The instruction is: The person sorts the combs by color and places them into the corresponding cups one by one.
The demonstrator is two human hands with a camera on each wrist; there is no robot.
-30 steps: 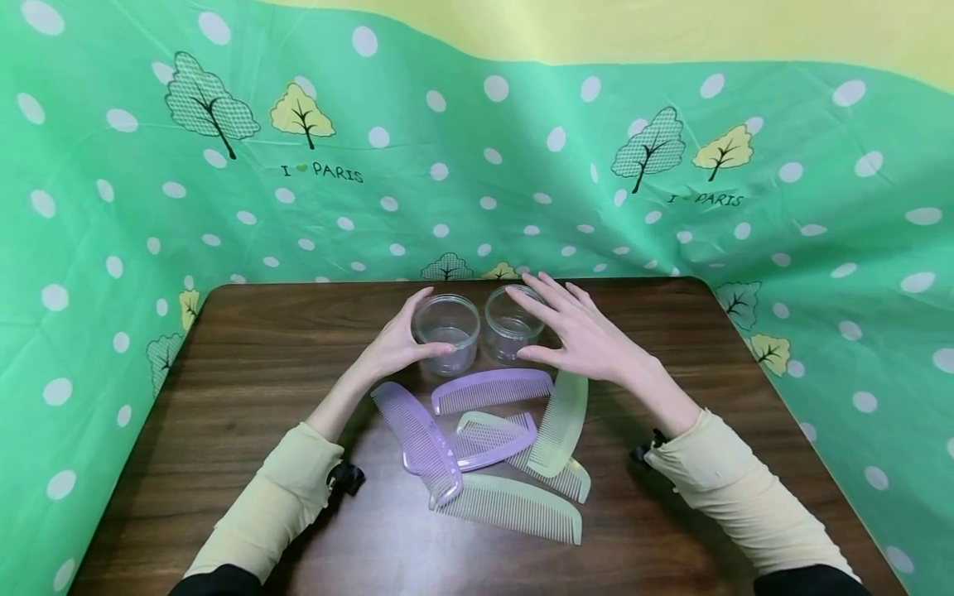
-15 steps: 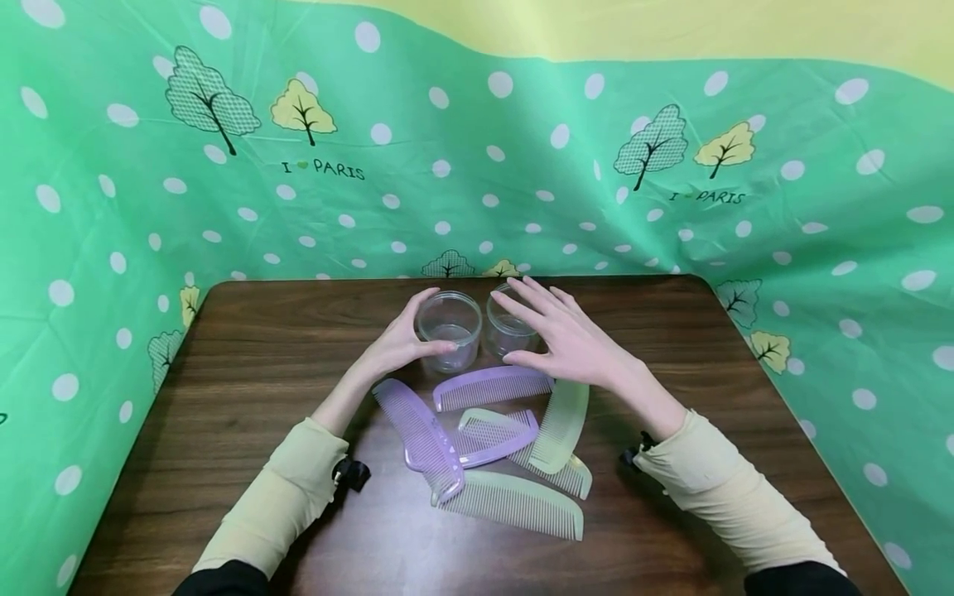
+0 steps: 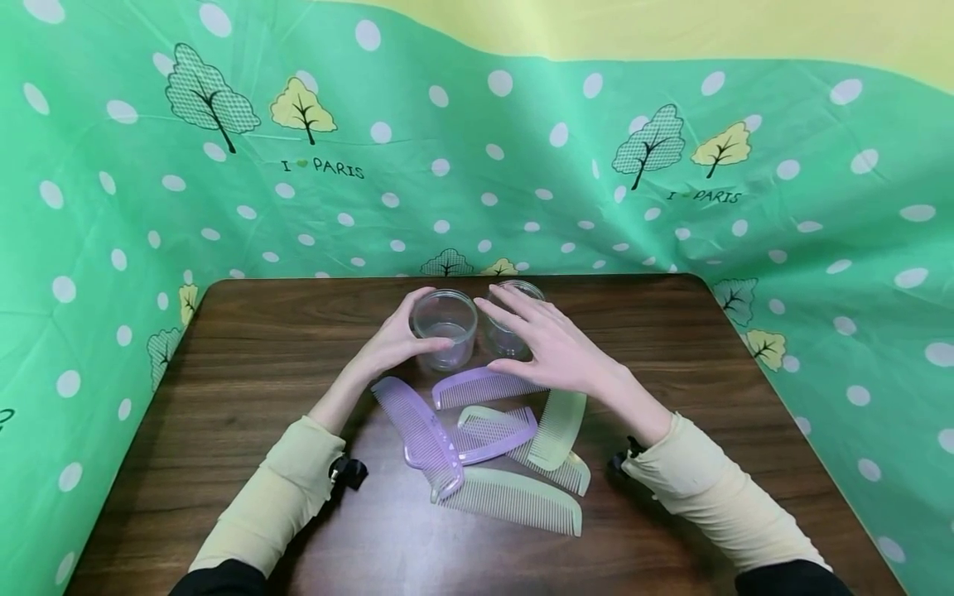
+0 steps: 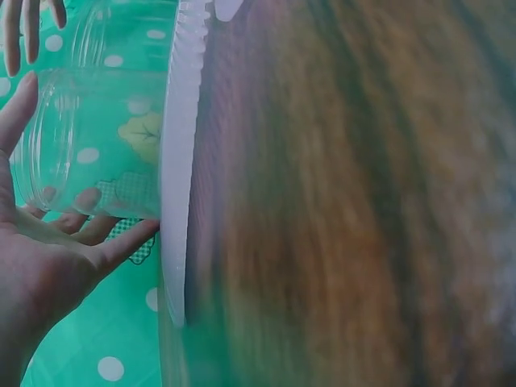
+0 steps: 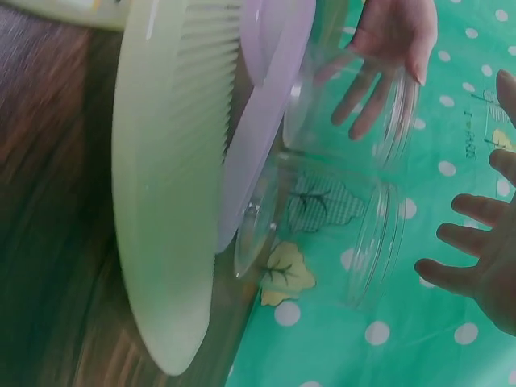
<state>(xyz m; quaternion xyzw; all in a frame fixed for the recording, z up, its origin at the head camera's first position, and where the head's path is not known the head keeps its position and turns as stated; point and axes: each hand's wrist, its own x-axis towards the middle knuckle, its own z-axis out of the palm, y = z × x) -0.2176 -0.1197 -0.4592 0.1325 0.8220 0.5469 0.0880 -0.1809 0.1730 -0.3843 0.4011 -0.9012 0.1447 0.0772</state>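
Note:
Two clear round jars stand side by side at the back of the table. My left hand (image 3: 392, 338) holds the left jar (image 3: 451, 324), thumb across its front and fingers around its far side. My right hand (image 3: 561, 346) hovers with spread fingers in front of the right jar (image 3: 501, 339), partly covering it; in the right wrist view its fingers (image 5: 459, 278) are apart from the glass. Before the jars lies a loose pile of purple combs (image 3: 421, 430) and pale green combs (image 3: 514, 501), some overlapping. Part of the rearmost purple comb (image 3: 477, 386) is hidden by my right hand.
The dark wooden table (image 3: 261, 364) ends just behind the jars. A green dotted cloth (image 3: 477, 165) with printed trees hangs behind it and along both sides. One green comb (image 3: 559, 426) lies on top at the pile's right side.
My right hand has moved left and slightly toward me, passing across the right jar's front. My left hand stays at the left jar. The combs have not moved.

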